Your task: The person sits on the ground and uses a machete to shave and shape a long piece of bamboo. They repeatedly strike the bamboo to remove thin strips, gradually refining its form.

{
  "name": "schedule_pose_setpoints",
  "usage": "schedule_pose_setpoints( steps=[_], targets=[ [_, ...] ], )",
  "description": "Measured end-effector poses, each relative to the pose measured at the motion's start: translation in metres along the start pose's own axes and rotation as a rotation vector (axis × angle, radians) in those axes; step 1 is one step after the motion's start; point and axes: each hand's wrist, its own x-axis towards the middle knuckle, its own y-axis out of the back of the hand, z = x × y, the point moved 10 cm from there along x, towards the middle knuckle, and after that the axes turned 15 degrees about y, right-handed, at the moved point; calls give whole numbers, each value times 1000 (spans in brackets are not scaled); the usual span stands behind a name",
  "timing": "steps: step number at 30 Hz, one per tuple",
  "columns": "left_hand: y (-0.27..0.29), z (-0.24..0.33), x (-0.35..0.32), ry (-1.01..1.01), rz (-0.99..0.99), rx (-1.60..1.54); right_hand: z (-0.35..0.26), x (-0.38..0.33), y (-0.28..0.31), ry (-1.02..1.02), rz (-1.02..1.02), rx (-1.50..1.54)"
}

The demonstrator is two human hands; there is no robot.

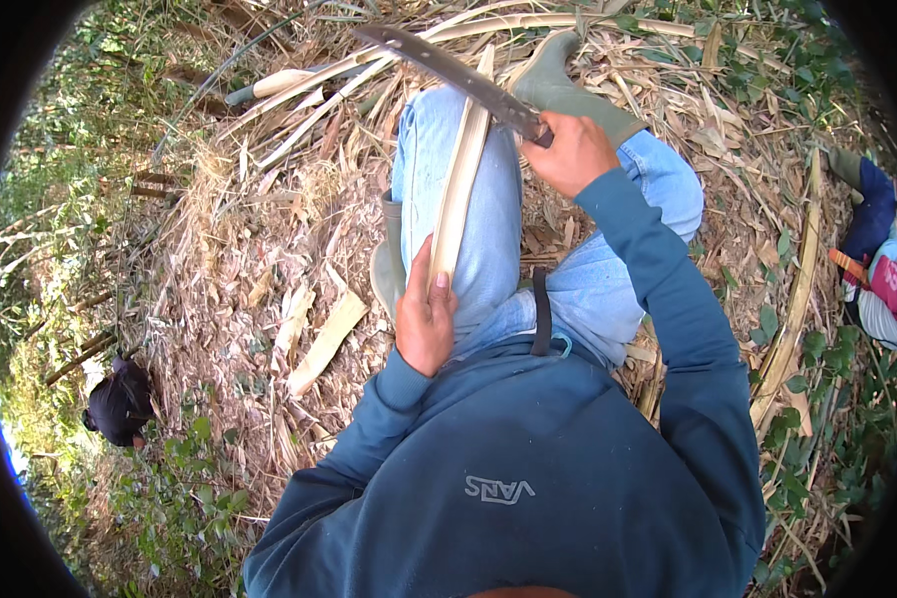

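My left hand (428, 317) is closed around the near end of a long, pale split strip of bamboo or wood (459, 189). The strip lies along my left thigh in light blue jeans (503, 214) and points away from me. My right hand (572, 154) grips the handle of a machete (458, 78), mostly hiding that handle. Its long dark blade slants up to the left and crosses over the strip's far part. Whether the edge touches the strip, I cannot tell.
Dry leaves and shavings cover the ground, with flat pale offcuts (329, 342) at my left. Long split strips (339, 110) lie beyond my knees, and another long strip (795, 289) at the right. One person in black (120, 403) is far left; another person (877, 249) is at the right edge.
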Motion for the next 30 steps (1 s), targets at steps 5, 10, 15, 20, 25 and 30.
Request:
schedule_pose_setpoints(
  steps=[5, 10, 15, 20, 25, 30],
  targets=[
    [1, -20, 3, 76, -54, -164, -48, -39, -26, 340, -184, -62],
    [-3, -10, 3, 67, -75, -86, -7, -7, -12, 124, -90, -52],
    [2, -18, 3, 78, -74, -130, -19, 6, -5, 125, -80, -79],
    [-2, -17, 1, 107, -139, -185, -12, -9, -4, 276, -99, -98],
    [-2, -18, 11, 42, -141, -173, 51, 38, 13, -157, -70, -64],
    [8, -21, 2, 182, -196, -285, 105, 9, 61, -254, 5, -118]
  ],
)
